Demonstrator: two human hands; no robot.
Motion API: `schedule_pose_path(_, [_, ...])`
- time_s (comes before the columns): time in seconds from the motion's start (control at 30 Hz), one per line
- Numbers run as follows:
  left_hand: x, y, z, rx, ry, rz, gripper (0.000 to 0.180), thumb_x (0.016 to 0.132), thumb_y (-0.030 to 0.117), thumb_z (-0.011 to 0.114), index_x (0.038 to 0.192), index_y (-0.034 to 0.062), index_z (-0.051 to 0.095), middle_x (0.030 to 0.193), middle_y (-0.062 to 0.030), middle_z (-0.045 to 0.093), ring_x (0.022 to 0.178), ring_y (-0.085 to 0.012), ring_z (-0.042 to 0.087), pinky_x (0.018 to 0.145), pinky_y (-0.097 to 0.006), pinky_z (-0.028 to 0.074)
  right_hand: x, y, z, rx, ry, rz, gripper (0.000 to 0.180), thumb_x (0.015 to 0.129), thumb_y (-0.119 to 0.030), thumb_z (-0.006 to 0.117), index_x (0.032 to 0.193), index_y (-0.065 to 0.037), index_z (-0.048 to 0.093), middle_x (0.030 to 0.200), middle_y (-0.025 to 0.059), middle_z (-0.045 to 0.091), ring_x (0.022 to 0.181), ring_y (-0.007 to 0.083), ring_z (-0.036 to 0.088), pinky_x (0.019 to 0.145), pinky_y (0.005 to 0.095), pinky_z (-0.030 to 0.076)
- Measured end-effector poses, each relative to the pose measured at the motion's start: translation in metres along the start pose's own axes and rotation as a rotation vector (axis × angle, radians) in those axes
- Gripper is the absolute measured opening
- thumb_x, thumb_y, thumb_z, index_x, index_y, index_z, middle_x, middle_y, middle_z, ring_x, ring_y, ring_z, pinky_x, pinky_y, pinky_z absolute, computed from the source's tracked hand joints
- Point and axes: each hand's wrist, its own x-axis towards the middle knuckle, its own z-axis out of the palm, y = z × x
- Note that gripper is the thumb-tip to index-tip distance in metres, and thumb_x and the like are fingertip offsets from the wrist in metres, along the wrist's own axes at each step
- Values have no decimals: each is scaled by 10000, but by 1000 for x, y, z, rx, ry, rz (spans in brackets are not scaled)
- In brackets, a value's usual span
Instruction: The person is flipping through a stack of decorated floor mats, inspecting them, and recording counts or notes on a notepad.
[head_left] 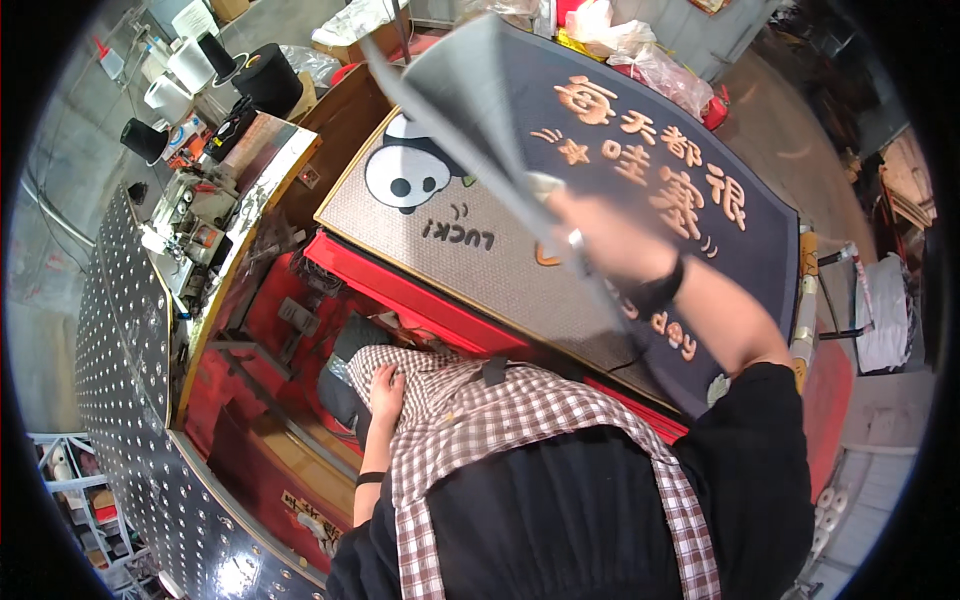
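My right hand [615, 240] is raised over the pile, its fingers closed round the edge of a grey mat [465, 100]. That mat stands up bent and is smeared by motion, so its printed face cannot be made out. Beneath it lies a printed mat [560, 300], half beige with a panda figure and half dark grey with orange-and-white lettering. My left hand [386, 388] lies flat on the checked apron [520, 400] over my lap, fingers stretched and holding nothing. Red material [400, 295] shows under the near edge of the printed mat.
At the left stands a sewing machine [200, 215] on a worktable, with black and white thread cones [268, 80] behind it. A dark studded table surface [120, 320] curves along the far left. Plastic bags [625, 40] lie beyond the mats, and a metal rack [855, 290] stands right.
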Motion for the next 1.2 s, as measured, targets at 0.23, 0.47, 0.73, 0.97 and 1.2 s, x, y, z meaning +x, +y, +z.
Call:
schedule_pose_path(0.23, [-4,6,-6,0,27,36,391,871,254,581,1166,0,615,1302,-242,518,1250,-367,454,1068,-403,335,26,50,128,119,-158,21,197,934,-185,542,1052,-28,521,709,127,554,639,245,564,603,388,460])
schedule_pose_path(0.47, [-2,34,-17,-128,104,55,398,875,183,580,1211,-28,556,1226,-242,567,1174,-367,518,1018,-394,382,8,99,117,218,235,-298,240,880,-166,665,1036,-35,538,713,36,552,653,122,541,577,269,438])
schedule_pose_path(0.73, [27,148,-60,-322,188,350,344,897,56,562,1235,-5,539,1236,-157,554,1150,-277,523,1007,-368,388,-79,84,87,525,413,48,191,915,-179,605,976,-6,556,719,-19,513,669,81,505,608,275,435])
schedule_pose_path(0.97, [47,281,-58,-142,-97,697,360,901,60,551,1255,4,522,1303,-193,502,1229,-326,473,1034,-399,357,-192,137,73,284,1011,182,162,935,-130,576,1047,-19,539,931,68,608,830,124,617,737,264,495])
schedule_pose_path(1.2, [62,301,10,71,-357,889,387,908,110,548,1283,29,502,1340,-207,451,1230,-370,439,1028,-427,358,-398,258,117,-269,1903,956,284,848,-104,625,1090,-22,502,991,198,581,919,379,569,799,425,444])
